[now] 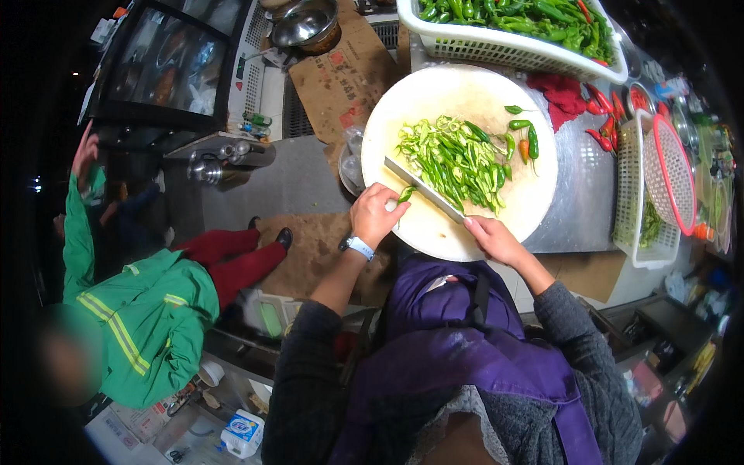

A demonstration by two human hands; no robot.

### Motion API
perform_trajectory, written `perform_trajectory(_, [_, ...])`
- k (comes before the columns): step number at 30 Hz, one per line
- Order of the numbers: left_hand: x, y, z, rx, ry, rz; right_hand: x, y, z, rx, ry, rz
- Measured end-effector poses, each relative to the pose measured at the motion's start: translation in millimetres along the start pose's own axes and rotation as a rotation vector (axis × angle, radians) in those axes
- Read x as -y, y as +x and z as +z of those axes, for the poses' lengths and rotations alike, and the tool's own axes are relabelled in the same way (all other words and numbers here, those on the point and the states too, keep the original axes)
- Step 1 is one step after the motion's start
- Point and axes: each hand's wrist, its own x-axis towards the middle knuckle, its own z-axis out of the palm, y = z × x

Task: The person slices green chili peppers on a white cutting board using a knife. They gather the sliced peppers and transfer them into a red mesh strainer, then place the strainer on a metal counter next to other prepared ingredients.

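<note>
My right hand grips the handle end of a cleaver, whose blade slants across a round white cutting board. Between the fingertips of my left hand is a green chili pepper, held close to the blade's near side. Beyond the cleaver lies a heap of sliced green peppers. Several whole peppers rest at the board's right side, among them an orange one and a dark green one.
A white plastic basket of green peppers stands behind the board. Red chilies, a red cloth and a pink-rimmed colander are to the right. At left, a person in a green jacket stands near a glass-topped freezer.
</note>
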Motion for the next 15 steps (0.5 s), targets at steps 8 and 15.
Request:
perform_trajectory(8, [10, 8, -11, 0.009, 0.128, 0.403, -2, -12, -7, -0.054, -0.164, 0.0])
perform_trajectory(15, [22, 7, -9, -0.027, 0.123, 0.482, 25, -28, -19, 0.004, -0.287, -0.041])
